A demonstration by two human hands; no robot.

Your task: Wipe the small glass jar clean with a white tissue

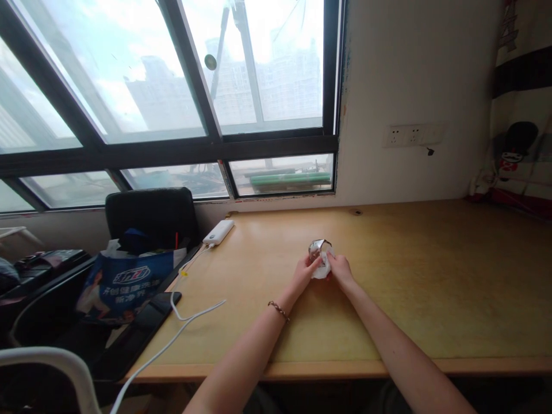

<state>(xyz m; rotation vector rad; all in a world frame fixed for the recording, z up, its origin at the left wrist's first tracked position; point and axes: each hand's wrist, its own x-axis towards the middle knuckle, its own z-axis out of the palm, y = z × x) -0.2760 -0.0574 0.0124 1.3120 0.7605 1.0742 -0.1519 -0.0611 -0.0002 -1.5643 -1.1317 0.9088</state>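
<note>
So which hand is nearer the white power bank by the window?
Left. The left hand lies right of the white power bank; the right hand is farther right.

Both my forearms reach forward from the bottom of the frame and converge at the centre, bare from elbow to wrist. My left hand [305,271] is turned slightly inward, its fingers curled and its thumb raised toward the other hand; a thin beaded bracelet circles the left wrist. My right hand [339,268] meets it from the opposite side, fingers bent and fingertips nearly touching those of the left, both closed in a light pinch.
</note>
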